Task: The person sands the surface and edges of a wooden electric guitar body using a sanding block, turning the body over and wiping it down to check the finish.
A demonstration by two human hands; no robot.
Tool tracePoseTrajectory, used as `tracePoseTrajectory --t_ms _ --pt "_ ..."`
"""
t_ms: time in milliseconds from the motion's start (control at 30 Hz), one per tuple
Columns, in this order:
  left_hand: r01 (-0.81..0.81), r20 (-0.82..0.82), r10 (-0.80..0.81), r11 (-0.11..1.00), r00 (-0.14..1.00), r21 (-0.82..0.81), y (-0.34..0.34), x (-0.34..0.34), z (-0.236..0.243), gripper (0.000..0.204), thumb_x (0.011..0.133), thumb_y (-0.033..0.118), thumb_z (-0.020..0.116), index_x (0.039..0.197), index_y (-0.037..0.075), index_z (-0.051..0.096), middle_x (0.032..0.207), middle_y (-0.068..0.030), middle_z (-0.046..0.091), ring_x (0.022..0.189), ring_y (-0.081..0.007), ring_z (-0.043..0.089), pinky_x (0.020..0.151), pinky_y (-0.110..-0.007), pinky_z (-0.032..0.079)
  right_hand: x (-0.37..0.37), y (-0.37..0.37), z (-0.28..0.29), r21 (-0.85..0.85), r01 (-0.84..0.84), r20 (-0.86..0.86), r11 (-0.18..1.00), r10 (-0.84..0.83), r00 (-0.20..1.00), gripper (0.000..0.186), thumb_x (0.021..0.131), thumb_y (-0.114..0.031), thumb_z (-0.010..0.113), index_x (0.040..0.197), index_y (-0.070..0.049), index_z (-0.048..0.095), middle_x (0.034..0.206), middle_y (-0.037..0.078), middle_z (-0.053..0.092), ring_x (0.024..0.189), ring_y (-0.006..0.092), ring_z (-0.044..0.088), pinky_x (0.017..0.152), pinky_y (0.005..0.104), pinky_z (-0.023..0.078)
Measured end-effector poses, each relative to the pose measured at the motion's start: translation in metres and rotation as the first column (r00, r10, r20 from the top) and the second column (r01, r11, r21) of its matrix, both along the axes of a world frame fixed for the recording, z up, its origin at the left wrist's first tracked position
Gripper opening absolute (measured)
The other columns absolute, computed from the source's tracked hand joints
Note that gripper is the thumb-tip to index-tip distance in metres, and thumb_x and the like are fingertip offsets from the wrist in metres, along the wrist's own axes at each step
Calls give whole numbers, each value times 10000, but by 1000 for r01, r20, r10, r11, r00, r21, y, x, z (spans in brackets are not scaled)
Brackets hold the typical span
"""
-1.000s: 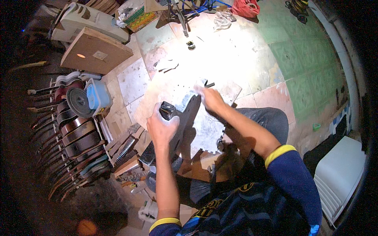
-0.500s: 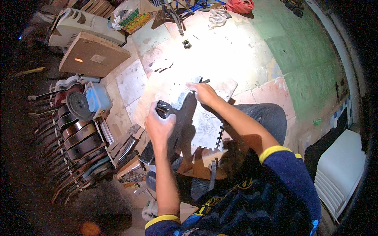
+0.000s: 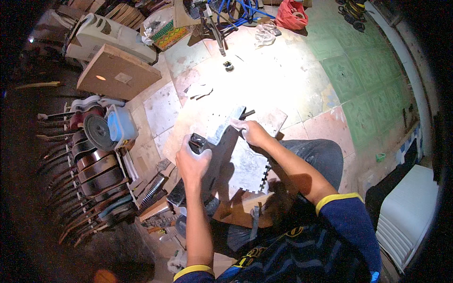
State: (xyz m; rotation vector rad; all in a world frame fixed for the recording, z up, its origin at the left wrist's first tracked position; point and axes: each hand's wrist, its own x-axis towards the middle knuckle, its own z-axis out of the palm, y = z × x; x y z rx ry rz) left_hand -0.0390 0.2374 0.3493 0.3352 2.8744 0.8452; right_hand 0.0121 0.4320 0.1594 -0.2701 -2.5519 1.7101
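Note:
My left hand point(image 3: 192, 162) is closed around the upper end of a black, glossy-ended block-like object point(image 3: 198, 140). Its long dark side seems to run down toward my lap, but shadow blurs its outline. Just right of it, the thumb and fingers of my right hand point(image 3: 252, 132) close on a pale, dusty, narrow block point(image 3: 225, 126). A short dark strip point(image 3: 248, 114) sticks out beyond those fingers. Under my hands lies a whitish mat with a toothed edge point(image 3: 250, 167). White dust coats my left thumb and fingers.
At left stands a rack of several dark rounded bodies with thin necks, beside a blue tub point(image 3: 119, 125). A brown board point(image 3: 118, 70) leans farther back. Metal coil springs point(image 3: 153, 186) lie near my left forearm. White stacked plastic point(image 3: 410, 212) stands at right; a red bag point(image 3: 291, 15) is far off.
The whole view has shifted, so the floor and both hands appear lower. My right hand has moved slightly nearer to me relative to the floor. Both hands keep their grips.

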Motion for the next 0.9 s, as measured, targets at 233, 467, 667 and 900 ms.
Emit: tracePoseTrajectory --t_ms 233,467,667,900 --pt "-34 95 33 999 995 4 -2 -2 6 495 618 188 680 1081 20 628 801 -189 695 762 -382 680 735 -431 524 11 -16 -8 178 40 -38 983 -34 999 582 811 24 453 1322 -212 600 1065 240 669 964 417 654 875 481 524" --pt "-1 34 0 1000 999 23 11 12 10 474 626 208 692 1065 34 647 821 -177 707 812 -361 697 765 -424 526 -55 73 -42 645 20 169 764 -168 971 343 854 -95 539 1148 -178 697 1003 209 695 910 397 673 771 476 550" --pt "-30 -34 28 998 999 -60 -16 10 -13 586 615 238 723 1164 67 608 904 -195 708 872 -394 680 793 -443 524 -29 64 92 -468 426 333 774 -292 896 381 820 48 468 1147 4 660 784 80 622 568 103 501 553 271 497" --pt "24 -97 -24 1000 995 -2 0 11 -4 555 645 364 760 1096 71 619 885 -203 711 867 -388 689 783 -465 532 18 81 149 -761 414 254 499 -359 898 282 849 27 547 1126 46 596 806 66 615 570 105 530 501 240 449"
